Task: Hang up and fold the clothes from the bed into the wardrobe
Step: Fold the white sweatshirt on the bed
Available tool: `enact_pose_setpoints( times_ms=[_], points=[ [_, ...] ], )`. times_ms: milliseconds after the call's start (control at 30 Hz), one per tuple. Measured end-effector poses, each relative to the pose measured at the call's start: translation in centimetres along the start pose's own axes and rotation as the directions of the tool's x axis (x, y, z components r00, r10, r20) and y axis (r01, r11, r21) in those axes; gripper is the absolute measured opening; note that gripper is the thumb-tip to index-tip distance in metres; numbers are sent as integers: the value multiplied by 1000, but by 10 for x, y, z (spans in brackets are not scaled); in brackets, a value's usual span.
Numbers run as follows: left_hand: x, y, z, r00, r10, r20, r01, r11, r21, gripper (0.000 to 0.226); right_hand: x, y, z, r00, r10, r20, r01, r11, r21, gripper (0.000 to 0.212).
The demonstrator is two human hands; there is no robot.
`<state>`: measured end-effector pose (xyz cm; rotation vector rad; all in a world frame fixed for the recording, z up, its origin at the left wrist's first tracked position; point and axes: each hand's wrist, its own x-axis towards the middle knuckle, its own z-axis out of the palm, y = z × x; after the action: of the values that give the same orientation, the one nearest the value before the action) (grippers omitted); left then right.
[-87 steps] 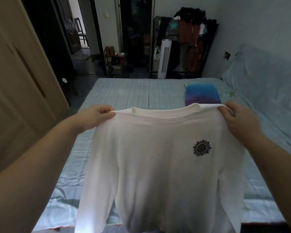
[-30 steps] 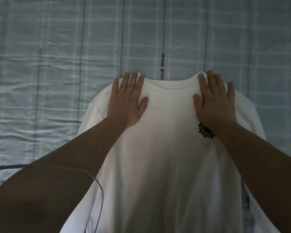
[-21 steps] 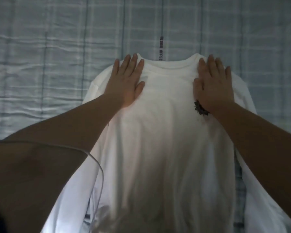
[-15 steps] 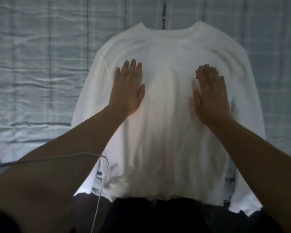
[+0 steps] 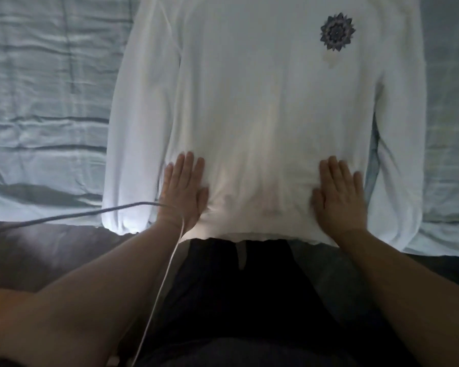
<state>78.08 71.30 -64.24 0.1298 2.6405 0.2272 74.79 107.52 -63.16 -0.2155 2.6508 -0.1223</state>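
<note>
1. Nearest the camera, the person's dark clothing [image 5: 236, 300] filled the lower centre. Both bare forearms reached forward over it.
2. A thin cable [image 5: 162, 282] rose from the bottom edge, crossed the left wrist and ran off to the left. Both of its ends were out of view.
3. The dark bed edge [image 5: 37, 250] lay just below the pale blue sheet [image 5: 45, 107].
4. The left hand [image 5: 183, 193] and the right hand [image 5: 338, 198] lay palm-down on the white sweatshirt [image 5: 263, 102], just above its hem. The fingers [image 5: 188, 168] of both hands were straight and close together, pressing the fabric and gripping nothing. The right hand was slightly blurred.
5. The sweatshirt lay flat and front-up on the sheet, with its hem at the near bed edge and its sleeves alongside the body. Small folds gathered between the hands.
6. A dark flower emblem [image 5: 336, 35] sat on the chest, to the right.
7. The top frame edge cut off the collar and shoulders.
</note>
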Motion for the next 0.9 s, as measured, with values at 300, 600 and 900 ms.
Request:
enact_pose_setpoints(
  times_ms=[300, 600, 900],
  points=[
    [-17, -19, 1, 998, 33, -49, -32, 999, 39, 66, -13, 19, 1, 995, 73, -75, -73, 997, -2, 63],
    [-19, 3, -12, 975, -60, -212, 26, 987, -158, 62, -6, -74, -23, 979, -188, -79, 196, 974, 114, 70],
    [-34, -54, -43, 860, -392, -327, 269, 892, -362, 62, 86, -226, -54, 832, -547, -95, 554, 826, 100, 62]
  ],
)
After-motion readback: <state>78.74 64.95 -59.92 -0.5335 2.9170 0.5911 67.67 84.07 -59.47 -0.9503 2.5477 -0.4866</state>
